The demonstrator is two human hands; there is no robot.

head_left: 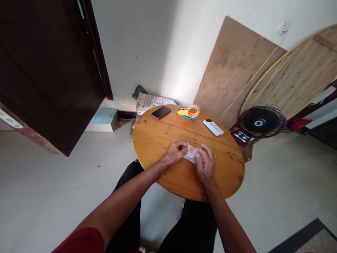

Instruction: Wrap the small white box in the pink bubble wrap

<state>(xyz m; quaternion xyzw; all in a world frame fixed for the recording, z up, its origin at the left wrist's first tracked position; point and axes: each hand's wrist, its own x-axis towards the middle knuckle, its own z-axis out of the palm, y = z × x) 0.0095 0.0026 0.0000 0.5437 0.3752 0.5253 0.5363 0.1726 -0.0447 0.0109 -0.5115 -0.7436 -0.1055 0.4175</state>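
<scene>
A small clear plastic packet (191, 153) with something pinkish inside lies on the round wooden table (158, 140), near its middle. My left hand (174, 152) pinches the packet's left edge with curled fingers. My right hand (205, 164) holds its right side, fingers on top of it. Both forearms reach in from the near edge of the table.
On the far side of the table lie a red phone (160, 112), an orange tape dispenser (189, 112) and a white remote control (213, 127). A black floor fan (262, 122) stands to the right. Wooden boards lean on the wall; a dark door (50, 70) hangs open at left.
</scene>
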